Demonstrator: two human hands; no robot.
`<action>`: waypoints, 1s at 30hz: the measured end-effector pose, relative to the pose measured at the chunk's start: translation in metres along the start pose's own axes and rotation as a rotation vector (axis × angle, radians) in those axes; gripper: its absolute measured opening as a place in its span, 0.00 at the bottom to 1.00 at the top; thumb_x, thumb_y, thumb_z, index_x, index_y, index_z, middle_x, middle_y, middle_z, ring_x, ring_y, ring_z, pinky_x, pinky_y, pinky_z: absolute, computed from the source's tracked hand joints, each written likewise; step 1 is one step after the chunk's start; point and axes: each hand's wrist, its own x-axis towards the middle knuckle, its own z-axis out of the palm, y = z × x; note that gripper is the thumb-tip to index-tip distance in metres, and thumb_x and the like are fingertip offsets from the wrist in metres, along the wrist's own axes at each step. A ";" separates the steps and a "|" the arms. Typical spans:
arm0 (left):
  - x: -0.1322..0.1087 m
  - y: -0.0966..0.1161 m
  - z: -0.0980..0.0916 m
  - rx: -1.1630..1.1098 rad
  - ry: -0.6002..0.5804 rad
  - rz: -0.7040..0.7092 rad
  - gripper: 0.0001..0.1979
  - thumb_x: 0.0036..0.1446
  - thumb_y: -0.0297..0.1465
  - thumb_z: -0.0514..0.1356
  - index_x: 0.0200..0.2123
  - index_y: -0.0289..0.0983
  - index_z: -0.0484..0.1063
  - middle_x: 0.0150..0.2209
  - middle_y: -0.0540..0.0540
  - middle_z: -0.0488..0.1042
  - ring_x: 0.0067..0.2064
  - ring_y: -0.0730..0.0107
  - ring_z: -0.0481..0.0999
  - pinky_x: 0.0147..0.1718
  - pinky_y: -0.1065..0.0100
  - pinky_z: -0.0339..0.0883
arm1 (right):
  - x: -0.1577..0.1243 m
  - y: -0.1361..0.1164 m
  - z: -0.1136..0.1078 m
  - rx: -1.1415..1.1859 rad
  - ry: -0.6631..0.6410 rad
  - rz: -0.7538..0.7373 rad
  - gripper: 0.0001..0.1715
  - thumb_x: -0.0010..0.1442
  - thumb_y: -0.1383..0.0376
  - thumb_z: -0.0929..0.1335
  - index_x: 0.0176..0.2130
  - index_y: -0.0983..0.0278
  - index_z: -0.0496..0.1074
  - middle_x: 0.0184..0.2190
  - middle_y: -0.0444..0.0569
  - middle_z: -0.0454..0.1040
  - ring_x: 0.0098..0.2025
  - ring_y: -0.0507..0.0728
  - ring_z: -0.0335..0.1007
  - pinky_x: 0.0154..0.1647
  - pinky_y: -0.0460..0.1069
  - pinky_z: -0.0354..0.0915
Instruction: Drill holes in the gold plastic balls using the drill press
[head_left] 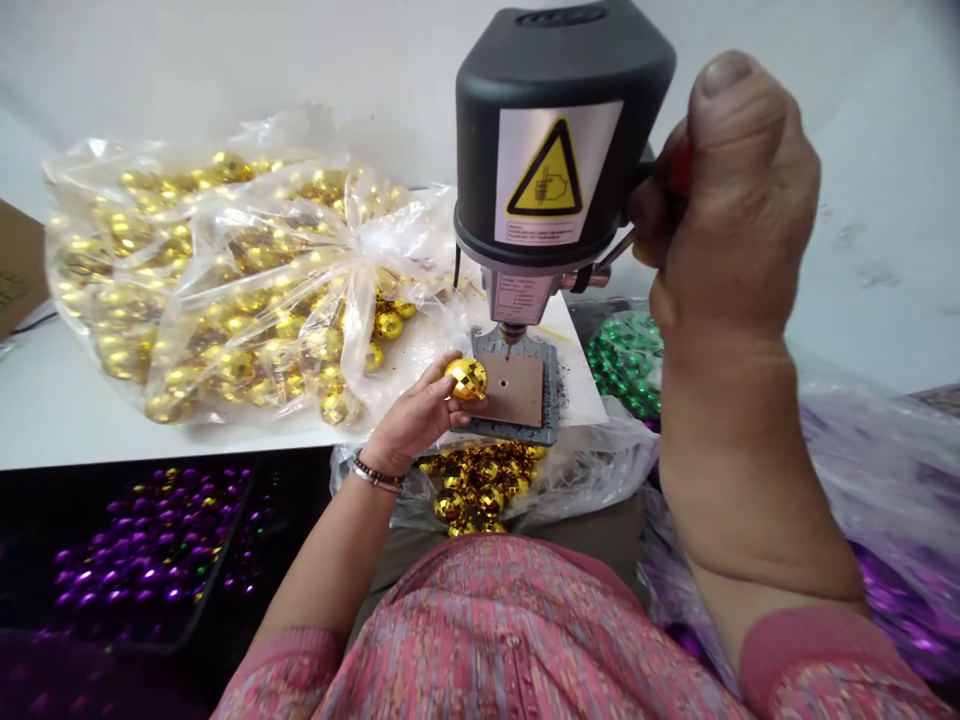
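Note:
My left hand pinches a shiny gold mirror-faceted ball by its side, over the left edge of a brown board with a small hole in it. That board lies on the grey base of a small bench drill press. Above the board hangs the drill bit, apart from the ball. Raised at the right of the machine, my right hand is closed around the red-ended feed handle; its fingertips are partly hidden.
A big clear plastic bag of gold balls covers much of the white table. Below the table edge, another bag holds gold balls. Purple balls lie in a dark container at left; green ones and a purple-filled bag are at right.

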 end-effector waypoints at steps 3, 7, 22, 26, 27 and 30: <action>0.002 0.001 0.000 0.017 0.016 -0.029 0.34 0.50 0.40 0.71 0.60 0.45 0.65 0.47 0.43 0.79 0.43 0.63 0.82 0.32 0.70 0.69 | 0.012 0.000 0.002 0.011 -0.011 0.142 0.16 0.66 0.57 0.65 0.30 0.63 0.61 0.21 0.35 0.57 0.17 0.42 0.58 0.14 0.40 0.51; 0.009 0.006 0.008 0.242 0.107 -0.001 0.30 0.53 0.39 0.69 0.58 0.40 0.68 0.48 0.42 0.79 0.38 0.68 0.81 0.26 0.74 0.63 | 0.019 0.002 0.001 -0.033 -0.023 0.167 0.19 0.67 0.56 0.65 0.28 0.62 0.59 0.21 0.34 0.55 0.16 0.42 0.57 0.13 0.41 0.51; 0.049 -0.009 0.023 0.814 0.238 0.145 0.28 0.54 0.40 0.68 0.57 0.41 0.72 0.42 0.48 0.79 0.34 0.71 0.77 0.31 0.72 0.68 | 0.020 0.011 -0.006 -0.039 -0.102 0.073 0.28 0.63 0.43 0.61 0.27 0.64 0.57 0.25 0.37 0.57 0.20 0.37 0.56 0.21 0.35 0.57; 0.050 -0.010 0.025 0.960 0.219 0.220 0.30 0.52 0.38 0.69 0.58 0.39 0.73 0.47 0.45 0.80 0.45 0.62 0.78 0.43 0.66 0.72 | 0.018 0.008 -0.005 -0.025 -0.104 0.054 0.29 0.61 0.42 0.62 0.27 0.64 0.57 0.24 0.37 0.56 0.20 0.38 0.54 0.19 0.35 0.55; 0.049 -0.010 0.027 0.998 0.206 0.236 0.31 0.52 0.37 0.70 0.59 0.38 0.73 0.49 0.43 0.80 0.47 0.60 0.78 0.46 0.64 0.72 | 0.017 0.007 -0.005 -0.030 -0.111 0.058 0.27 0.63 0.45 0.62 0.27 0.64 0.57 0.24 0.36 0.55 0.20 0.38 0.54 0.20 0.35 0.55; 0.048 -0.008 0.033 1.110 0.164 0.292 0.31 0.52 0.34 0.70 0.59 0.35 0.73 0.54 0.39 0.78 0.52 0.57 0.77 0.53 0.61 0.70 | 0.016 0.004 -0.007 0.030 -0.143 0.177 0.24 0.66 0.50 0.62 0.27 0.63 0.55 0.24 0.36 0.51 0.20 0.37 0.51 0.20 0.34 0.51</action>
